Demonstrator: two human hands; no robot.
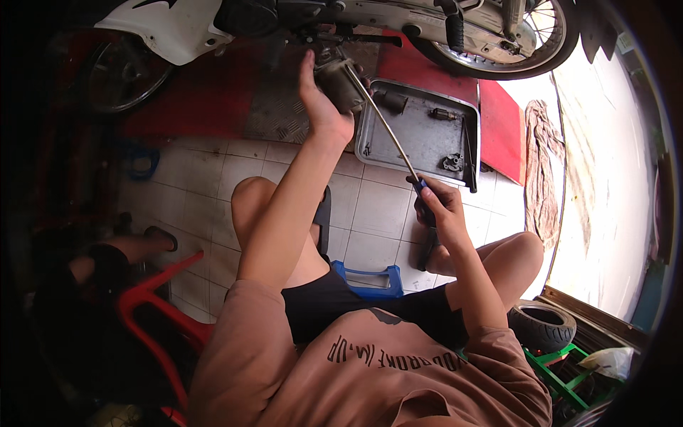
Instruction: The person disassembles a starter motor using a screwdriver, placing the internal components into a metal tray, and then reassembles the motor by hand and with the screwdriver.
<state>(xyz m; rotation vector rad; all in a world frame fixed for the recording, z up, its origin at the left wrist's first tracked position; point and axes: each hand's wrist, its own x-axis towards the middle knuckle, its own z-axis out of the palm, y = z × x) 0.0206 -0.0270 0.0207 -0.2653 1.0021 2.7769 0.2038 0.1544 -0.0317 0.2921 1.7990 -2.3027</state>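
Observation:
My left hand (pixel 329 117) is wrapped around a grey, roughly cylindrical metal part (pixel 339 85) below the motorcycle (pixel 427 27). Whether that part is joined to the motorcycle, I cannot tell. In my right hand (pixel 445 203) is a long screwdriver (pixel 388 129) with a blue handle. Its shaft slants up and left, and its far end reaches the metal part, where I cannot make out the exact contact. Just right of my left hand, a grey metal tray (pixel 416 135) holds a dark cylindrical piece (pixel 391 102) and several small metal parts.
Red panels (pixel 501 128) flank a patterned metal plate (pixel 279 117) under the motorcycle. A crumpled cloth (pixel 542 171) lies at the right, with a tyre (pixel 542 326) below. A blue plastic stool (pixel 370 281) shows between my legs. Another person's leg (pixel 131 249) and a red chair (pixel 160 302) are at left.

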